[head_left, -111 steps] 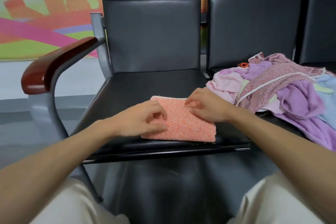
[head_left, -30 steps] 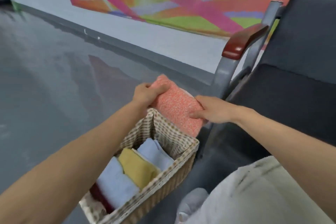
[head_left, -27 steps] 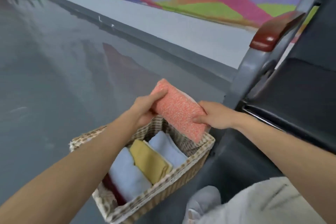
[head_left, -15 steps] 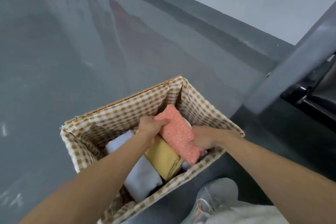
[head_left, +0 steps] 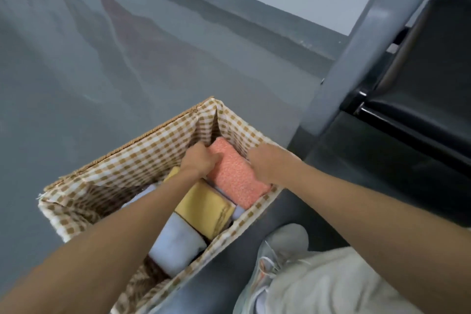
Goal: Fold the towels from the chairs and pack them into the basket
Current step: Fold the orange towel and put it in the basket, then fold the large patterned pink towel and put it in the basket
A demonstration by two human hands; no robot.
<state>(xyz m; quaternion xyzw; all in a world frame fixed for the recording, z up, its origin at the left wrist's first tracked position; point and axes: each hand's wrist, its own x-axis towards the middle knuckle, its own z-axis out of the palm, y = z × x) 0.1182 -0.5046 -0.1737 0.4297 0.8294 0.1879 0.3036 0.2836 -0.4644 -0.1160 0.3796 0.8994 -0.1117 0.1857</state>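
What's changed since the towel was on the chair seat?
The coral towel moved off the chair, leftward and down into the basket, beside the yellow towel; left hand and right hand still grip it. The yellow towel and pale blue towel stayed put.

The coral towel [head_left: 237,176] between the left hand [head_left: 200,162] and the right hand [head_left: 265,164] is nubbly, speckled, matt cloth. Nearer than the left hand, the yellow towel [head_left: 204,206] and pale blue towel [head_left: 175,245] look soft and matt. The basket [head_left: 142,158] around both hands has a woven fibre rim and a checked cloth lining. Beyond the hands the floor [head_left: 76,71] is smooth, glossy grey. Past the right hand the chair leg [head_left: 356,53] is satin grey metal.
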